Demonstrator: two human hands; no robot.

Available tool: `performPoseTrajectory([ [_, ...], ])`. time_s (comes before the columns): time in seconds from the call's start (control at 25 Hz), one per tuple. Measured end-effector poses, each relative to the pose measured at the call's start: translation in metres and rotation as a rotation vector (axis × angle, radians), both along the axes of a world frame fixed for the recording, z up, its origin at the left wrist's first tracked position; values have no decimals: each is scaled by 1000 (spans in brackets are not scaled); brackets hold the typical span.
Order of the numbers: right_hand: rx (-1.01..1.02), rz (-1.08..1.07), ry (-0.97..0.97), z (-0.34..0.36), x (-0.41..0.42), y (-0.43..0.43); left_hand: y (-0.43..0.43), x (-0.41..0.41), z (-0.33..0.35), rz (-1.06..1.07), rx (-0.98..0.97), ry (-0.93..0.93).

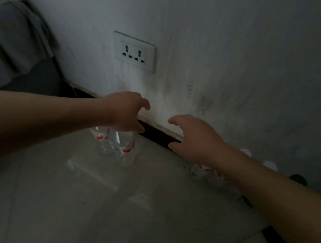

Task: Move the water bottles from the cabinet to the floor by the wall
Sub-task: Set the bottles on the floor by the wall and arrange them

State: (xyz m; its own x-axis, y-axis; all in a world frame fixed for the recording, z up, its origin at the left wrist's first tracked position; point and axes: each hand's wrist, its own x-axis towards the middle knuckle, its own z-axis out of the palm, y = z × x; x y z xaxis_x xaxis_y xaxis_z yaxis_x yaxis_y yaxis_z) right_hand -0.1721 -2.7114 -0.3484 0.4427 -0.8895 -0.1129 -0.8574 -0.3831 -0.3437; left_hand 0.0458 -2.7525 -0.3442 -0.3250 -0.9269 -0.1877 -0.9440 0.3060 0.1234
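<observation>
Two clear water bottles with red-and-white labels [123, 147] stand on the pale tiled floor close to the wall, just under my left hand [127, 112]. That hand hovers over their tops with curled, spread fingers; the caps are hidden beneath it. Another pair of labelled bottles [203, 170] stands further right along the wall, partly covered by my right hand [196, 139], which is also spread with nothing in it. Two white bottle caps [269, 164] show behind my right forearm. The cabinet is out of sight.
A white double wall socket [134, 52] sits above the bottles. A dark skirting strip [157, 134] runs along the wall's foot. Grey fabric [12, 36] hangs at the left. A dark round object [298, 179] lies at the far right by the wall.
</observation>
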Motion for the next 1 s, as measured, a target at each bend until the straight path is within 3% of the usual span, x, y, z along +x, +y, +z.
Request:
performPoseTrajectory([
  [0.52, 33, 188, -19, -12, 127, -25, -7, 104, -7, 101, 29, -4],
  [1.0, 29, 145, 48, -33, 142, -41, -15, 108, -32, 71, -11, 94],
])
